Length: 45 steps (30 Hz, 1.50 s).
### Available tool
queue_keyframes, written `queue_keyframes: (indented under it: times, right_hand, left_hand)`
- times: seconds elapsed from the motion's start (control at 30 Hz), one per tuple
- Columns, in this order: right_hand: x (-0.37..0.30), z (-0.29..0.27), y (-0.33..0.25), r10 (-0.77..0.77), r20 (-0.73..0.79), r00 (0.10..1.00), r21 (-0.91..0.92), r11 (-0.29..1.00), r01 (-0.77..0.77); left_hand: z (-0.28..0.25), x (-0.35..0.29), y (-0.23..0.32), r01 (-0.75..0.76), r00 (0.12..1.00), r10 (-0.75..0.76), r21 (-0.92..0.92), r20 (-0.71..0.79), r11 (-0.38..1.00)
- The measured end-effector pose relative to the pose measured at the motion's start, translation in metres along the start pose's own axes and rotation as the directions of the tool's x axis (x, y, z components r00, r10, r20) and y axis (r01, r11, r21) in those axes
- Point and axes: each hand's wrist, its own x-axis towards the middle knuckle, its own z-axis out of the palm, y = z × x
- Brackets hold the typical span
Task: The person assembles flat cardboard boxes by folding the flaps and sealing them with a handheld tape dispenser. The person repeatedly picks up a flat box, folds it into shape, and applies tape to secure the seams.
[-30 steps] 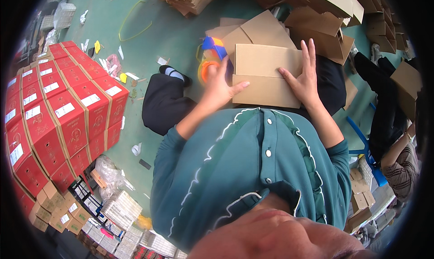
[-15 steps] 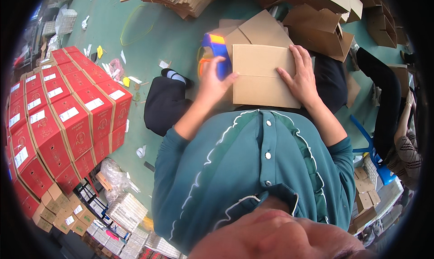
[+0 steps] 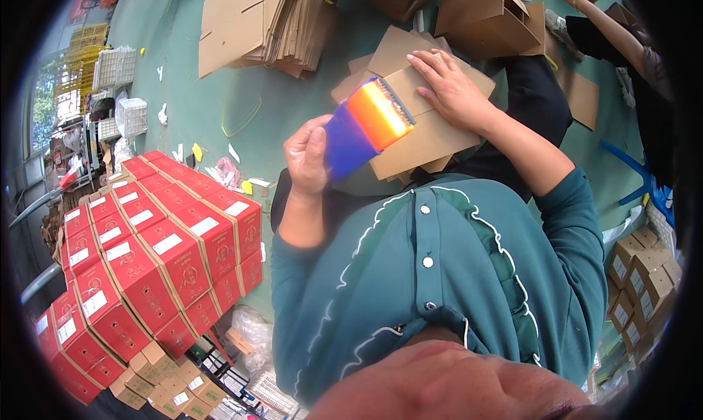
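My left hand (image 3: 306, 155) is wrapped round a blue tape dispenser (image 3: 368, 127) with an orange front and a toothed metal edge. The dispenser is tilted, its toothed edge over the near left part of a brown cardboard box (image 3: 432, 131). Whether it touches the cardboard I cannot tell. My right hand (image 3: 455, 90) lies flat across the far right part of the box, fingers stretched out and holding nothing. The box rests in front of my lap, its left part hidden behind the dispenser.
Flattened cardboard (image 3: 256, 24) is stacked at the far left. Open cartons (image 3: 483, 21) stand ahead. Strapped red boxes (image 3: 157, 251) are piled at left, small brown boxes (image 3: 641, 281) at right. Another person's arm (image 3: 611, 32) shows at far right, above a blue stool (image 3: 637, 178).
The tape dispenser has come up and toward me in my left hand, its toothed edge now over the box. My right hand and the box have turned and shifted slightly leftward and away.
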Motion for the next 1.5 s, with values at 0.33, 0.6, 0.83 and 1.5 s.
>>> queue_keyframes:
  times: [0.33,0.6,0.83,1.5]
  right_hand:
    - [-0.001,0.019,0.021,0.094,-0.288,0.953,0.45,0.892,0.048]
    - [-0.032,-0.009,-0.019,0.36,0.059,0.931,0.91,0.364,-0.199]
    - [-0.028,-0.003,-0.028,0.366,0.137,0.92,0.97,0.137,-0.199]
    - [-0.051,-0.012,0.083,0.429,-0.01,0.903,0.949,0.29,-0.127]
  left_hand:
    - [0.027,0.017,-0.036,-0.056,0.987,0.004,0.326,0.158,0.944]
    - [0.031,0.014,-0.032,-0.052,0.993,0.013,0.325,0.12,0.944]
    - [0.029,0.013,-0.029,0.024,0.985,-0.085,0.369,0.15,0.929]
    - [0.043,0.019,0.004,-0.061,0.961,-0.116,0.601,0.253,0.797]
